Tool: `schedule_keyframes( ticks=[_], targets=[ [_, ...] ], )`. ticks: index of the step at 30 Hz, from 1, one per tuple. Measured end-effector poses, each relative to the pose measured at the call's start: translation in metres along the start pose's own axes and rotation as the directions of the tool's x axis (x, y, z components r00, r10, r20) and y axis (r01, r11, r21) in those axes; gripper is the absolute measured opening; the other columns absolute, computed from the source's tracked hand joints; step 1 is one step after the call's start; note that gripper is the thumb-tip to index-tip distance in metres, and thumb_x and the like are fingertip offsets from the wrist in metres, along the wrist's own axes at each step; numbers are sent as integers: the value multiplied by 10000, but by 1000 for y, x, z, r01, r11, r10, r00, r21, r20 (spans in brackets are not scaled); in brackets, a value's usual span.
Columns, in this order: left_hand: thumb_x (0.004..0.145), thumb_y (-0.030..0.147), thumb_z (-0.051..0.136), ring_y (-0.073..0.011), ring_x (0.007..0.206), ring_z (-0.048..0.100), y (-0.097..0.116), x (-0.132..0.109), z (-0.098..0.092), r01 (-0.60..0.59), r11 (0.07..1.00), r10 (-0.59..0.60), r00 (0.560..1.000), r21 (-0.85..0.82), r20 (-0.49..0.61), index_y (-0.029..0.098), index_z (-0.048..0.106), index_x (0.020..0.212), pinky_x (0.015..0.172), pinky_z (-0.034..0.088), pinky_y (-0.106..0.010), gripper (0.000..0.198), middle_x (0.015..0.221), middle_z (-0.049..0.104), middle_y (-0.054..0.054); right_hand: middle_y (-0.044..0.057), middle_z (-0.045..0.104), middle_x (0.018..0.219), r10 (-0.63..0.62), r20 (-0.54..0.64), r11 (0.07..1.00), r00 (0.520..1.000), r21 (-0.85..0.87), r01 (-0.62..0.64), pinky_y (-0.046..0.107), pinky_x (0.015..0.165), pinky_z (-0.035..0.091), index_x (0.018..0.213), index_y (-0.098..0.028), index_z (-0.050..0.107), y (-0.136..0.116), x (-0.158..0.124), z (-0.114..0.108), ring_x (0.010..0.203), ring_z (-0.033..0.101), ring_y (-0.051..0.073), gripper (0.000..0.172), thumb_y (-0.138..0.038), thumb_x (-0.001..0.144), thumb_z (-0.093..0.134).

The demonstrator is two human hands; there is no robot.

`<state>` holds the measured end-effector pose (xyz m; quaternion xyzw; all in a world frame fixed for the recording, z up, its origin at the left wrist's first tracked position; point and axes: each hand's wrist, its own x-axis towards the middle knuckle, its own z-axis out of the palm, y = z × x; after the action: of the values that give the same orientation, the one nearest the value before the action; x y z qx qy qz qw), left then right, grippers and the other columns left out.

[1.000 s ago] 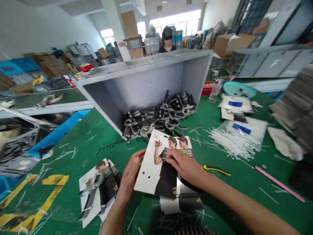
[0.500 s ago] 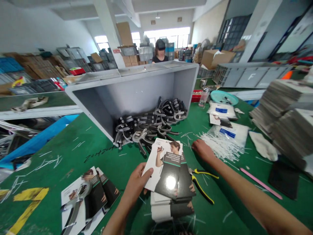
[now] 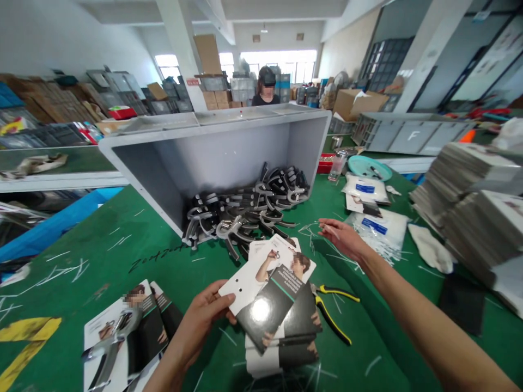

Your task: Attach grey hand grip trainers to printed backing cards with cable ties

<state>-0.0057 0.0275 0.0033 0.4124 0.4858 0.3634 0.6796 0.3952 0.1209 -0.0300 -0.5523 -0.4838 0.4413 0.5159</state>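
My left hand (image 3: 210,305) pinches the left edge of a printed backing card (image 3: 261,305), which has small punched holes near that edge. The card is tilted over a stack of similar cards (image 3: 300,351). My right hand (image 3: 343,238) is raised left of a pile of thin white plastic ties (image 3: 382,251). Its fingertips are pressed together; what they hold, if anything, is too small to make out. Yellow-and-black cutting pliers (image 3: 333,321) lie right of the stack. At lower left, a hand-grip strengthener (image 3: 122,332) rests on more cards, partly behind my left forearm.
A grey bin (image 3: 229,147) lies on its side, with many black-and-grey hand grips (image 3: 241,218) spilling out. Stacks of cards (image 3: 461,179), plastic bags (image 3: 365,189) and a turquoise lid (image 3: 370,167) stand at right. A person (image 3: 266,87) is behind the bin.
My left hand has moved left and down, sliding and turning the top card off the stack. My right hand has lifted from the edge of the tie pile with its fingertips together.
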Motion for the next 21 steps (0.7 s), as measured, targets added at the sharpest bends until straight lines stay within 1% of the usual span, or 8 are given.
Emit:
schedule_keyframes(
  ticks=[4, 7, 10, 12, 14, 17, 19, 21],
  targets=[
    [847, 366, 662, -159, 618, 597, -3, 11, -5, -23, 994, 9, 992, 110, 126, 141, 672, 1115, 609, 507, -287, 350, 800, 683, -42, 26, 630, 849, 17, -36, 995, 999, 103, -13, 319, 722, 549, 1022, -206, 681, -18, -21, 16, 714, 600, 144, 355, -487, 807, 709],
    [854, 368, 651, -213, 798, 637, 4, 11, -7, -220, 884, 244, 970, 413, -5, 174, 688, 1137, 750, 519, -333, 345, 911, 695, -63, 13, 616, 855, 10, 15, 991, 1000, 136, -12, 290, 695, 529, 1005, -223, 677, -43, -35, 38, 711, 578, 133, 308, -492, 856, 664],
    [917, 291, 575, -242, 1086, 596, 23, -6, 2, -428, 599, 617, 785, 677, -49, 242, 673, 1203, 942, 467, -369, 306, 1156, 659, -81, 8, 634, 811, 28, 218, 995, 975, 90, -48, 280, 654, 501, 940, -211, 698, -74, -57, 72, 682, 574, 136, 256, -455, 873, 667],
    [960, 194, 483, -219, 1136, 581, 37, -22, 15, -557, 411, 729, 676, 722, 107, 269, 637, 1264, 973, 450, -355, 348, 1245, 632, -83, 7, 653, 772, 54, 485, 995, 873, -103, -4, 280, 654, 481, 896, -203, 716, -92, -76, 98, 679, 582, 147, 208, -403, 890, 660],
    [953, 131, 471, -225, 1116, 589, 45, -36, 30, -641, 169, 736, 587, 748, 337, 258, 593, 1327, 935, 458, -352, 413, 1302, 619, -105, 14, 678, 822, 14, 653, 943, 757, -260, 207, 292, 712, 475, 843, -210, 710, -106, -95, 120, 759, 606, 170, 177, -345, 918, 622],
    [944, 159, 513, -243, 891, 627, 43, -45, 44, -602, -33, 619, 614, 798, 489, 200, 636, 1261, 795, 465, -369, 342, 1057, 719, -117, 20, 666, 816, -56, 702, 825, 710, -368, 429, 295, 710, 457, 790, -213, 672, -118, -112, 137, 767, 599, 180, 172, -274, 926, 586],
    [948, 191, 524, -235, 799, 618, 34, -44, 45, -561, 27, 581, 682, 828, 443, 197, 689, 1136, 758, 453, -364, 250, 878, 724, -85, 26, 652, 811, -61, 699, 785, 713, -408, 467, 300, 719, 450, 782, -210, 663, -120, -115, 138, 769, 591, 181, 168, -256, 923, 584],
    [948, 206, 537, -219, 799, 622, 23, -41, 43, -524, 226, 589, 745, 821, 314, 200, 707, 1006, 762, 450, -341, 180, 838, 714, -63, 25, 652, 849, -31, 710, 841, 703, -362, 402, 303, 742, 457, 856, -218, 681, -117, -115, 134, 794, 592, 180, 120, -273, 922, 597]
  ],
)
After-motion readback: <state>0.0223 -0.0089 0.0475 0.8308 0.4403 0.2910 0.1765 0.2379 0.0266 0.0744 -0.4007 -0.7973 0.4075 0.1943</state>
